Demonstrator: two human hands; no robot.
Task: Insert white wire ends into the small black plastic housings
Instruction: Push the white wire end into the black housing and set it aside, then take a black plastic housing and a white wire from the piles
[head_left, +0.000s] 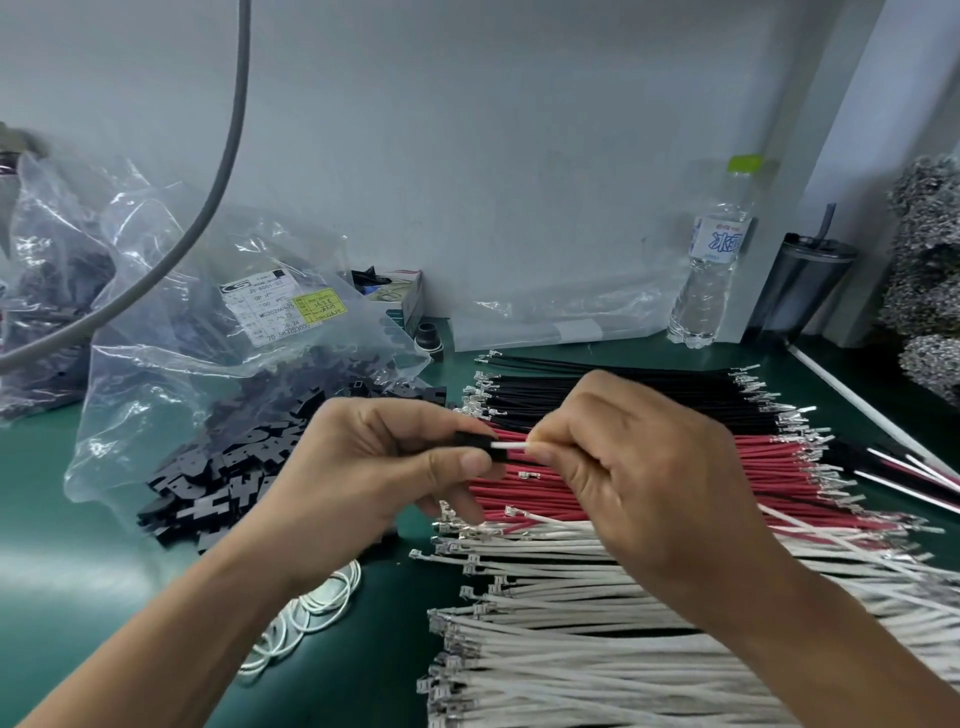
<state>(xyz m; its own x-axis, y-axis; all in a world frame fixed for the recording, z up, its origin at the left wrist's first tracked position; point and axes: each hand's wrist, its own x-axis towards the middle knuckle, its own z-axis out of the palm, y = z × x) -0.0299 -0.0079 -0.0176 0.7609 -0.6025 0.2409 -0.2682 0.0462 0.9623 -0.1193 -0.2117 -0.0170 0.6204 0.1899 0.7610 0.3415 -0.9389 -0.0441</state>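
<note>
My left hand (374, 467) pinches a small black plastic housing (475, 442) between thumb and fingers, above the table. My right hand (639, 467) pinches a white wire (511, 446) close to its end; that end meets the housing's right side. The wire's length trails off to the right behind my hand. Below my hands lies a wide stack of white wires (597, 623) with metal terminals. A heap of loose black housings (223, 467) spills from a clear bag at the left.
Red wires (769, 467) and black wires (597, 389) lie in rows beyond the white ones on the green mat (41, 545). Clear plastic bags (182, 291) stand at the left, a water bottle (711, 270) and a dark tumbler (800, 291) at the back right. White rubber bands (311, 613) lie near my left forearm.
</note>
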